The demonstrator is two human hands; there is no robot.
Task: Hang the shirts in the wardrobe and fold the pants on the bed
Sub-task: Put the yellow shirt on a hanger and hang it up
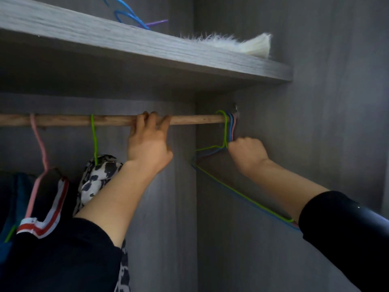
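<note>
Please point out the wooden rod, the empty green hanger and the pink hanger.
rod point(200, 119), head view, bare wood near its wall end
empty green hanger point(226, 131), head view, neck below the rod
pink hanger point(40, 142), head view, neck

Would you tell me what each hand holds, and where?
The left hand grips the wooden rail mid-span; the right hand grips the empty wire hangers at their necks.
</note>
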